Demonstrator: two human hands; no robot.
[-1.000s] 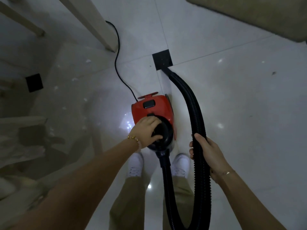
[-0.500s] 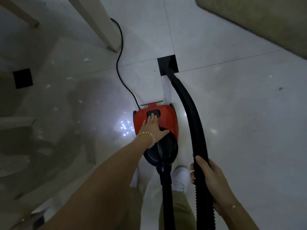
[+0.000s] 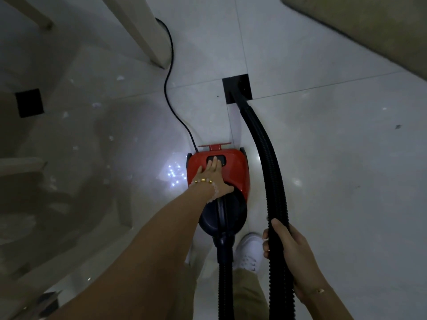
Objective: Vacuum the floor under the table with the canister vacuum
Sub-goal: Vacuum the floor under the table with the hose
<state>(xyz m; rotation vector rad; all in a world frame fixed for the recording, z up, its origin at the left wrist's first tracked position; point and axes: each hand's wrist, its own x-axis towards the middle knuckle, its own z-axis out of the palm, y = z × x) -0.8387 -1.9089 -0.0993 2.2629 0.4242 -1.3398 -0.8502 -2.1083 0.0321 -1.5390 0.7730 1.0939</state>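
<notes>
**A:** Where is the canister vacuum (image 3: 233,174)?

**B:** On the pale tiled floor (image 3: 335,169), about the middle of it, just ahead of the person's feet; red body pointing away, dark rounded front toward them; a tile joint runs close by its right flank.

**A:** And the hands?

**B:** The left hand (image 3: 211,175) lies flat on the red top, fingers straight and close together, tips on the dark button (image 3: 217,160); gold and beaded bracelets (image 3: 204,181) sit at that wrist. The right hand (image 3: 291,248) is curled round the ribbed black hose (image 3: 269,158), thumb across it, gripping it to the right of the vacuum.

**A:** Where does the hose run?

**B:** One length leaves the vacuum's front and drops out of view at the near edge; the gripped length goes forward past the vacuum's right side; its far end lies over a black tile inset (image 3: 239,85) where the tile corners meet; what is fitted on that end I cannot tell.

**A:** What stands in the way?

**B:** A pale table leg (image 3: 143,35) meets the floor ahead and to the left of the vacuum; the power cord (image 3: 169,93) snakes from the vacuum's rear past that leg's foot; small white scraps (image 3: 120,77) lie scattered over the floor left of the cord; a rug (image 3: 369,26) covers the floor's far right corner; a white shoe (image 3: 250,252) stands between the two hose lengths, just beside the right hand.
</notes>
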